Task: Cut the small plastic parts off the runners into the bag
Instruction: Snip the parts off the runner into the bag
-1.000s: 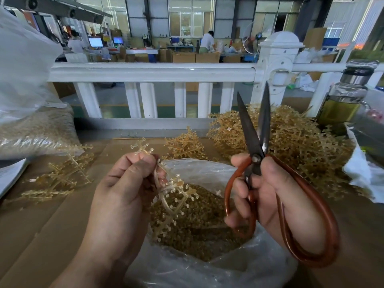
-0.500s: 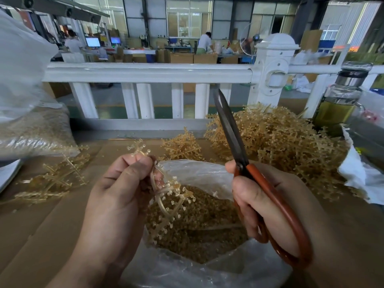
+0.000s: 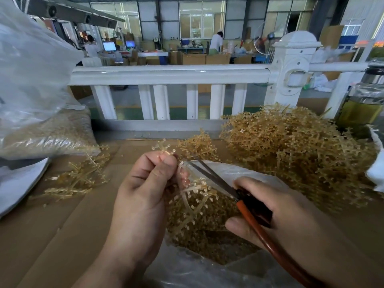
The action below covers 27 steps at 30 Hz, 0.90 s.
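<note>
- Two hands at work: left hand (image 3: 145, 183) & right hand (image 3: 270, 215), both over the open bag (image 3: 239, 173).
- 1 runner (image 3: 193, 196) in the left hand, pinched betw. thumb & curled fingers; its top end sticks up past the knuckles, the rest hangs down over the bag mouth w/ many small parts on its branches.
- 1 pr scissors (image 3: 212, 177) in the right hand, fingers curled round the orange-red handle loop. Blades parted in a narrow V, tips right at the runner, just beside the left thumb.
- Cut parts (image 3: 207, 242): too many to count, a brown heap inside the clear bag, below both hands.
- 1 big pile of runners (image 3: 291, 152) on the right, 1 small clump (image 3: 197, 146) behind the left hand, a few loose runners (image 3: 83, 175) on the left; all on the cardboard top (image 3: 52, 235).
- 1 more filled sack (image 3: 52, 132) at far left, 1 bottle (image 3: 361, 104) w/ yellowish liquid at far right, 1 white railing (image 3: 166, 73) across the back.
- Writing: 2 lit screens far back, too small to read.
</note>
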### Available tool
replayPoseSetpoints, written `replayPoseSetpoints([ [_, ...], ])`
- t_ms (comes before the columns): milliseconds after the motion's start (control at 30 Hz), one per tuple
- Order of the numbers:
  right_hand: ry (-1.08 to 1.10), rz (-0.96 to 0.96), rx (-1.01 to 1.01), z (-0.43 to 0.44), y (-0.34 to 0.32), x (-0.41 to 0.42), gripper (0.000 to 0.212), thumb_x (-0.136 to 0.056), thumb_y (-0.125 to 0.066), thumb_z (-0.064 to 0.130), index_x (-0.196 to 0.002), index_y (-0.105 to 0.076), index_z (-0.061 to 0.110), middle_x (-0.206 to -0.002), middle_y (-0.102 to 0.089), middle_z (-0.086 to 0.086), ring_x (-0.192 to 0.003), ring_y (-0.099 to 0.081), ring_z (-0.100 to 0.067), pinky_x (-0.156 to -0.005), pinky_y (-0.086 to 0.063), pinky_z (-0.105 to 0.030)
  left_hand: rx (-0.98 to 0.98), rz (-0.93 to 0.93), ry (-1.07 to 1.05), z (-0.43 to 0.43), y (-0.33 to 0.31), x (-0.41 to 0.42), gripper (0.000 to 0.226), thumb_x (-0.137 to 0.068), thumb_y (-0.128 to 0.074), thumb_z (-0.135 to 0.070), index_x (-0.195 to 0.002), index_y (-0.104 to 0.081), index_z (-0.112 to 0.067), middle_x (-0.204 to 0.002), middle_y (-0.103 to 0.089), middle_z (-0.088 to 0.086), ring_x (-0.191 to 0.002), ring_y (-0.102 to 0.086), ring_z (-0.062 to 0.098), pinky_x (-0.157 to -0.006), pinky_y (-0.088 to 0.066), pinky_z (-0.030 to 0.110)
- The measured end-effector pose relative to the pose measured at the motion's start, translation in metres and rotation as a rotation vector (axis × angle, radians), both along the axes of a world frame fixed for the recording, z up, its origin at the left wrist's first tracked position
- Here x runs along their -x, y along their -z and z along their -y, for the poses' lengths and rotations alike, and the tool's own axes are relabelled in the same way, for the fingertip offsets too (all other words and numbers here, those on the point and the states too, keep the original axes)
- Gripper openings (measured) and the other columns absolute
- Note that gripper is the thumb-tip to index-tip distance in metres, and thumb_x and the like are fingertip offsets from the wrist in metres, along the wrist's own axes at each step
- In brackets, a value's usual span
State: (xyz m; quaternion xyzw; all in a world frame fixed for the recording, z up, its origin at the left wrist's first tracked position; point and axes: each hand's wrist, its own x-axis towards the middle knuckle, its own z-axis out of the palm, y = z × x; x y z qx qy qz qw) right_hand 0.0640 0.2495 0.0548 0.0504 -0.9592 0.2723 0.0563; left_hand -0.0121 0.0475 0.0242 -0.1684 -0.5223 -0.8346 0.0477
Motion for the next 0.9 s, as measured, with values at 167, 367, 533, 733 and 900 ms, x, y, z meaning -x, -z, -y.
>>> replayPoseSetpoints([
  [167,0.008,-0.037,-0.082,0.0034,0.0002,-0.0004,0.074,-0.061,-0.040,0.091,-0.118,-0.043,0.044,-0.114,-0.053,0.027,-0.101,-0.054,0.004,-0.077,-0.050,-0.021,0.047,-0.032,-0.003,-0.0004,0.0032,0.0013,0.019,-0.089,-0.064,-0.025,-0.083,-0.062,-0.007,-0.072,-0.060,0.017,-0.064,-0.056,0.021,-0.059,-0.051,0.025],
  [367,-0.004,-0.069,-0.047,0.0040,-0.0001,-0.0015,0.063,-0.064,-0.047,0.087,-0.112,-0.048,0.048,-0.101,-0.057,0.033,-0.092,-0.057,0.009,-0.080,-0.046,-0.017,0.060,-0.040,0.029,0.0001,0.0045,0.0021,0.015,-0.088,-0.069,-0.027,-0.083,-0.066,-0.013,-0.073,-0.061,0.015,-0.067,-0.057,0.021,-0.064,-0.052,0.027],
  [533,0.012,-0.075,-0.055,0.0046,0.0018,-0.0013,0.059,-0.065,-0.050,0.085,-0.111,-0.050,0.047,-0.102,-0.058,0.033,-0.093,-0.056,0.010,-0.087,-0.040,-0.014,0.083,-0.071,0.018,-0.0005,0.0063,0.0025,0.027,-0.087,-0.071,-0.035,-0.083,-0.063,-0.009,-0.074,-0.060,0.016,-0.068,-0.054,0.024,-0.065,-0.050,0.031],
  [733,0.043,-0.094,-0.041,0.0070,0.0013,-0.0014,0.068,-0.059,-0.046,0.089,-0.116,-0.042,0.051,-0.104,-0.059,0.033,-0.093,-0.057,0.010,-0.083,-0.045,-0.016,0.092,-0.075,0.005,0.0001,0.0082,0.0033,0.029,-0.085,-0.071,-0.038,-0.083,-0.064,-0.010,-0.076,-0.062,0.017,-0.071,-0.055,0.027,-0.069,-0.049,0.036],
  [900,0.039,-0.092,-0.046,0.0061,0.0022,-0.0010,0.073,-0.059,-0.044,0.091,-0.119,-0.038,0.051,-0.105,-0.059,0.033,-0.092,-0.059,0.009,-0.073,-0.053,-0.021,0.092,-0.064,0.004,0.0004,0.0094,0.0046,0.026,-0.084,-0.072,-0.039,-0.085,-0.064,-0.014,-0.077,-0.063,0.018,-0.072,-0.056,0.028,-0.067,-0.053,0.035],
])
